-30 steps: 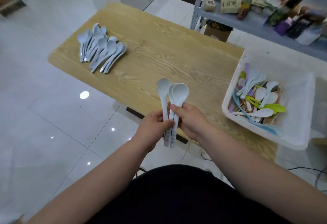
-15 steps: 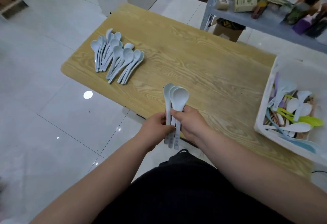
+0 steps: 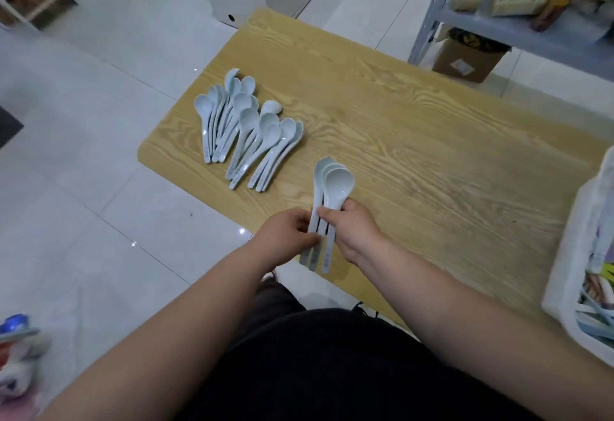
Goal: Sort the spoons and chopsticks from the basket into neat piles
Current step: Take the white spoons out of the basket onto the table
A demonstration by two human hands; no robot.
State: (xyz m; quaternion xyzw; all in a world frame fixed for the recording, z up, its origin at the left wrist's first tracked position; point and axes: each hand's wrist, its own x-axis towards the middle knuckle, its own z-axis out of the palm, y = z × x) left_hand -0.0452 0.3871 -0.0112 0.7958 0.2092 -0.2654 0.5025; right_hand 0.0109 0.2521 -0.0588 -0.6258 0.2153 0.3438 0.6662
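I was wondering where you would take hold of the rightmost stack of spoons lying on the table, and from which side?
By the handles, from the near table edge, I'd say. The rightmost stack of spoons lies nested, bowls pointing away and slim handle ends bunched toward the person, so a pinch across them there should avoid nudging the neighbouring stacks on its left.

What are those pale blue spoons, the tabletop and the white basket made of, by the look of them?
The pale blue spoons: probably plastic or melamine, smooth with a soft sheen and one even colour; glazed ceramic cannot be excluded. The tabletop: wood or wood-look laminate, light tan, matt, with bold grain lines. The white basket: likely thin plastic, its wall pale and slightly translucent.
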